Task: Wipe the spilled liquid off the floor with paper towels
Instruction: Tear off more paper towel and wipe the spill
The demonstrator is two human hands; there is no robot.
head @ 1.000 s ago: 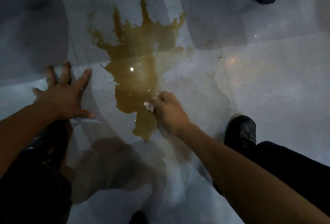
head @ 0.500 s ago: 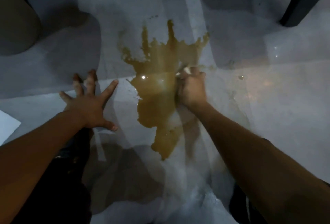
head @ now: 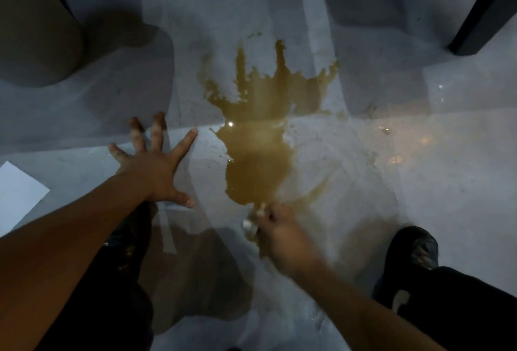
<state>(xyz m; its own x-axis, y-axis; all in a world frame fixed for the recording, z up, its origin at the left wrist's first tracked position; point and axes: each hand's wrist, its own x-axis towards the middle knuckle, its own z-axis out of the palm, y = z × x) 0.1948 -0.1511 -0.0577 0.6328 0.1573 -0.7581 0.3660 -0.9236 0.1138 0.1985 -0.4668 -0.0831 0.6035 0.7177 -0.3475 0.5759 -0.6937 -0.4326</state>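
Pulled back from the far edge, the right hand (head: 282, 238) grips a wadded paper towel (head: 253, 223) at the brown spill (head: 257, 160)'s near tip and should press flat, sweeping inward, while the left hand (head: 152, 168) braces splayed on the floor (head: 419, 182).

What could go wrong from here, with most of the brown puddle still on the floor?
1. The paper towel wad in the right hand is small against the brown puddle; it may saturate and smear rather than absorb.
2. The left hand is braced flat on glossy floor beside the puddle and could slip if liquid spreads.
3. The black shoe stands near streaked wet floor and could track it.
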